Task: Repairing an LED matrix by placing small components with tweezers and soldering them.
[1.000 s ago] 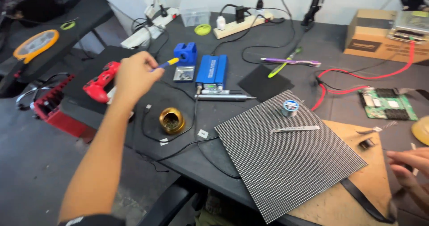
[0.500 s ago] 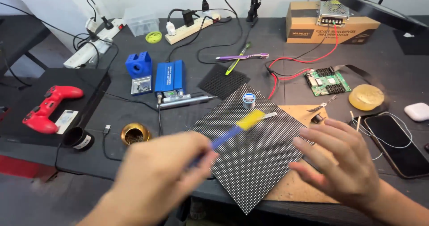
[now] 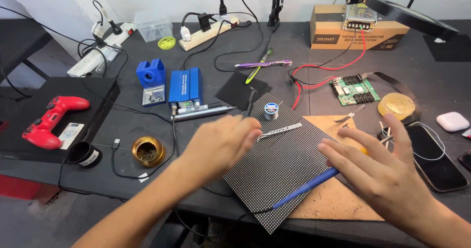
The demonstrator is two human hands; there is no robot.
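Red plastic marks the far left, where a game controller (image 3: 51, 120) lies on a black side surface, with a small black cup (image 3: 84, 154) and a brass tin of cleaning wool (image 3: 148, 151) just right of it on the dark tabletop (image 3: 122, 125). Behind these stand a blue tool holder (image 3: 151, 75) and a blue soldering station (image 3: 185, 87), with a silver pen-shaped tool (image 3: 201, 112) lying in front of the station. The left hand (image 3: 223, 142) hovers over the near left edge of the black dot-grid panel (image 3: 279, 164), its fingers (image 3: 248, 130) curled loosely and blurred; the fingertips are just beside a pair of silver tweezers (image 3: 280, 130) lying on the panel, but I cannot tell whether they touch or grip it. A small spool of solder wire (image 3: 271, 110) stands on the panel's far corner. The panel lies tilted at the front of the tabletop, partly over a brown board (image 3: 333, 204). A blue-handled soldering iron (image 3: 306, 186) lies slantwise across the panel's right part and the board, its upper end hidden under the right hand (image 3: 387, 174). That hand is spread wide, fingers (image 3: 343, 152) extended above the iron; whether it holds the handle cannot be told. Farther right lie a green circuit board (image 3: 354, 88), a yellow sponge disc (image 3: 396, 105), a black phone (image 3: 436, 157) and a white earbud case (image 3: 452, 121).
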